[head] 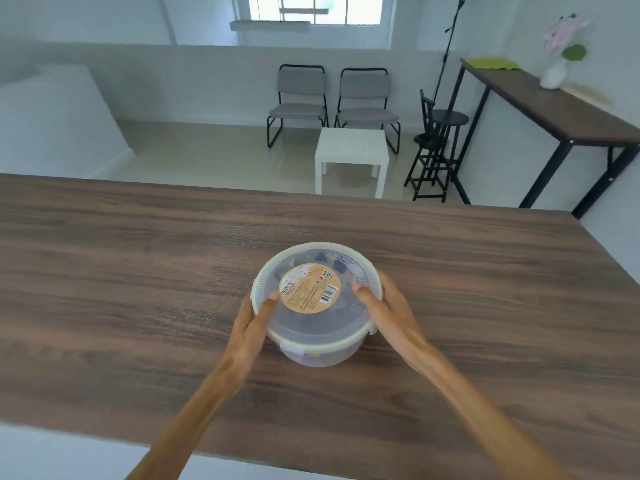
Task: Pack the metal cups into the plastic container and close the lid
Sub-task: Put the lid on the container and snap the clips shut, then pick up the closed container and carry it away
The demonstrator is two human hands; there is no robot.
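My left hand (251, 327) and right hand (388, 306) gripping a round translucent plastic container (317, 355) on the wood-grain table (138, 271), frosted lid (311, 320) on, round orange label (309, 287) on top, contents blurred.

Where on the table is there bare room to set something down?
Nearly everywhere: the table is bare left of the container to its left edge, right of it to the right edge, and behind it to the far edge. Only the centre is crowded, where the left hand and right hand flank the container.

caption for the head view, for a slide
Both hands, left and right, press the labelled lid onto the round plastic container on a wooden table.
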